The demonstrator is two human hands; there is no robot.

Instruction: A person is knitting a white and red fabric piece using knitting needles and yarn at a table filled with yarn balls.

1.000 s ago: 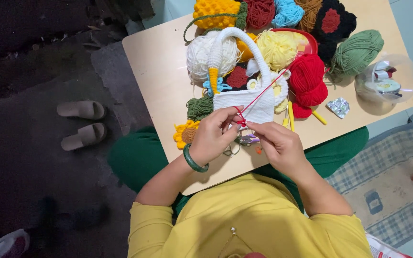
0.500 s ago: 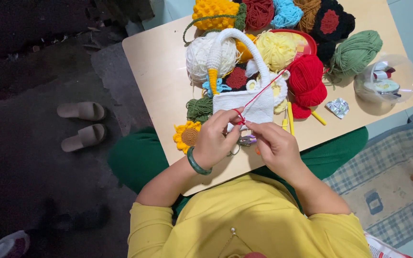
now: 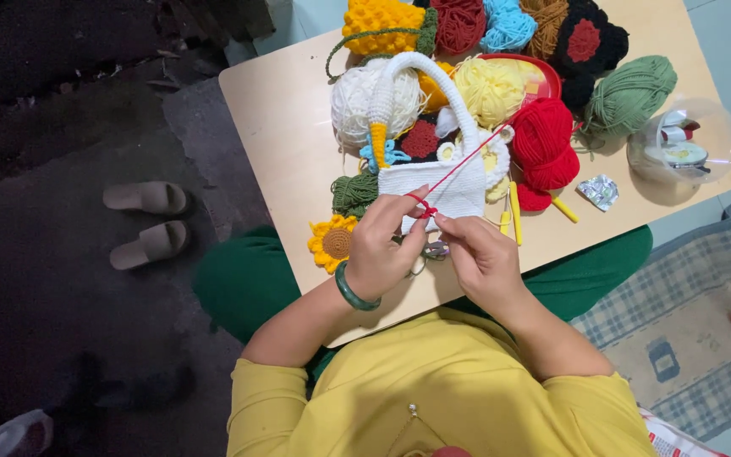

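My left hand (image 3: 384, 247), with a green bangle at the wrist, pinches a small red crochet loop (image 3: 424, 208) between thumb and fingers. My right hand (image 3: 482, 256) meets it from the right, its fingertips on the same red loop. A taut red yarn strand (image 3: 465, 161) runs from the loop up to the red yarn ball (image 3: 545, 144). Just beyond my fingers lies a white crocheted bag (image 3: 448, 184) with a curved handle. Whether the right hand holds a hook is hidden.
The small wooden table (image 3: 285, 127) carries several yarn balls: white (image 3: 357, 101), yellow (image 3: 491, 89), green (image 3: 632, 95). A crocheted sunflower (image 3: 333, 242) lies left of my hand. A clear dome container (image 3: 684, 144) stands at the right. Slippers (image 3: 144, 220) lie on the dark floor.
Both hands have lifted slightly toward the white bag and drawn the red strand tight. The fingertips have closed together on the red loop.
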